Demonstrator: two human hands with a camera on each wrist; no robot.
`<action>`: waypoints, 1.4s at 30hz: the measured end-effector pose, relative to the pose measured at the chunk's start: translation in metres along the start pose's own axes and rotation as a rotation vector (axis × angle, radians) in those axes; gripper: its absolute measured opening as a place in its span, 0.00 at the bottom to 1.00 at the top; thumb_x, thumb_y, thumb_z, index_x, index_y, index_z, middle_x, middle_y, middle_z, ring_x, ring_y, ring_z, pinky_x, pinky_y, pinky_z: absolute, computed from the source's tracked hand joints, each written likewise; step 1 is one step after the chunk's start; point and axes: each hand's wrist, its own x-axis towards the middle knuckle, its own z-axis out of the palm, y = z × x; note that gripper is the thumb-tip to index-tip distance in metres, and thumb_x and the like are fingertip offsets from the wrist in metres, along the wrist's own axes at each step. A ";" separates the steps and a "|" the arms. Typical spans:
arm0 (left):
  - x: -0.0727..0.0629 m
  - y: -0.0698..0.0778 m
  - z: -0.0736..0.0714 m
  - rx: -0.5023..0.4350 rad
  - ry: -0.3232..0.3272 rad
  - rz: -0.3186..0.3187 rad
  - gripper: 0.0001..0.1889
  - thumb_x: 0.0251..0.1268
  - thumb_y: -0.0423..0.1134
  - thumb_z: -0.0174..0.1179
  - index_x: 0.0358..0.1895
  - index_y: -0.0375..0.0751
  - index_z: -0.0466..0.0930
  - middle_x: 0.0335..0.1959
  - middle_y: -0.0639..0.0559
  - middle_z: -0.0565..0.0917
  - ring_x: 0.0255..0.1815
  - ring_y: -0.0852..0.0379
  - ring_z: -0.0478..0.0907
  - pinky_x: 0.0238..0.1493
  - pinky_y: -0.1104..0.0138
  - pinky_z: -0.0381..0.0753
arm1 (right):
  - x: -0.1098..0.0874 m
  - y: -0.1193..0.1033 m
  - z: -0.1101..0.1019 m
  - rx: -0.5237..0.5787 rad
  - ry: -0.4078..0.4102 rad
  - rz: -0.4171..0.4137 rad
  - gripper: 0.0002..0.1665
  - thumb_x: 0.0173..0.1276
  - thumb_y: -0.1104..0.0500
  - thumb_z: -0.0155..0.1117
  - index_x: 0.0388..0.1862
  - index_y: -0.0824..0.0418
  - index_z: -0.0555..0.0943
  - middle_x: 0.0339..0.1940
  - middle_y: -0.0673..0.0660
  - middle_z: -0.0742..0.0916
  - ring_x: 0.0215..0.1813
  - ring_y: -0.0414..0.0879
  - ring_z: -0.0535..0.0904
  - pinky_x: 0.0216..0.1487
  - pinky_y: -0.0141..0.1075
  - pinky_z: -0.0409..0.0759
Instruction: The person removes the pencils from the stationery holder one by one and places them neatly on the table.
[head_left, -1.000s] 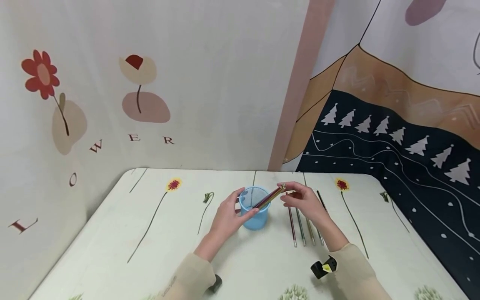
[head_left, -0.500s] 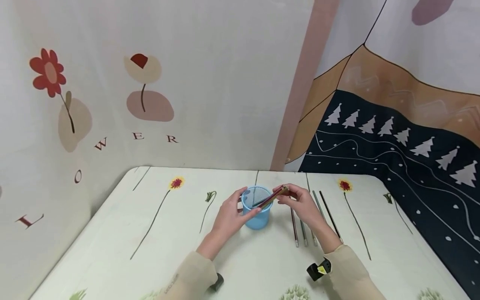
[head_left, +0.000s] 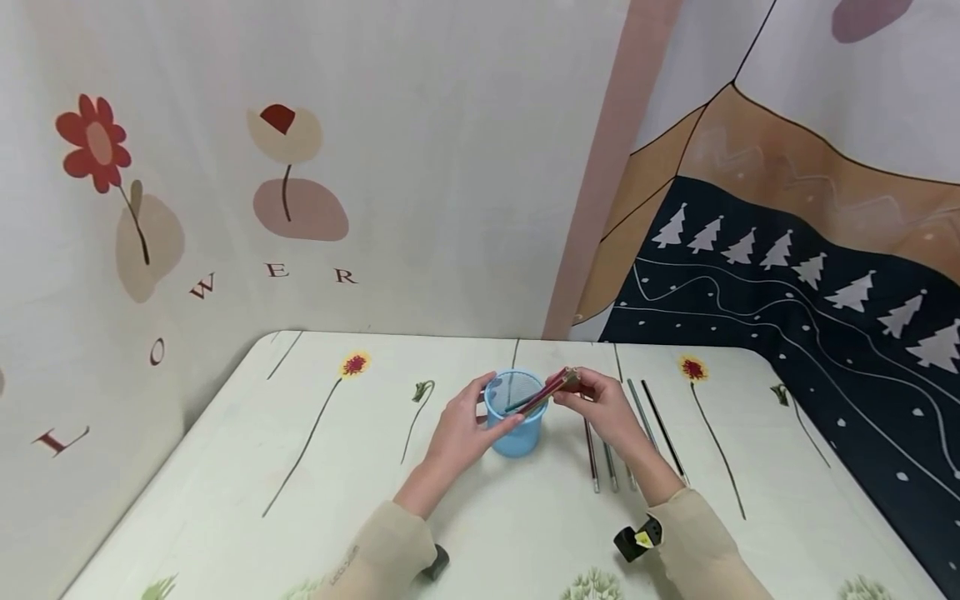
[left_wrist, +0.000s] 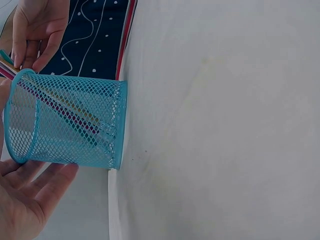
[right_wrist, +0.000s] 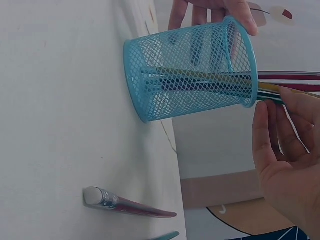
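Observation:
A light-blue mesh pencil cup is held just above or on the table by my left hand, whose fingers and thumb go round its side near the rim. Several pencils, red, gold and green, lean in the cup with their upper ends out over the right of the rim. My right hand pinches some of these pencils just outside the rim, as the right wrist view shows its thumb and fingertips against them. Through the mesh in the left wrist view, the pencils' lower ends reach toward the cup's bottom.
Several more pencils lie side by side on the table beneath and beyond my right forearm, among them a red pencil and a black pencil. Printed curtains hang behind and along the right side.
My right hand has shifted a little left and its fingers have closed in on the pencils at the cup's rim. The left hand and cup stay nearly in place.

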 end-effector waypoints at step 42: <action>0.000 0.003 0.001 0.013 0.002 -0.007 0.43 0.58 0.57 0.70 0.73 0.43 0.65 0.64 0.42 0.78 0.63 0.46 0.79 0.52 0.60 0.87 | -0.001 -0.011 -0.017 0.181 0.285 -0.004 0.18 0.80 0.58 0.51 0.59 0.70 0.71 0.40 0.32 0.88 0.45 0.29 0.86 0.50 0.26 0.85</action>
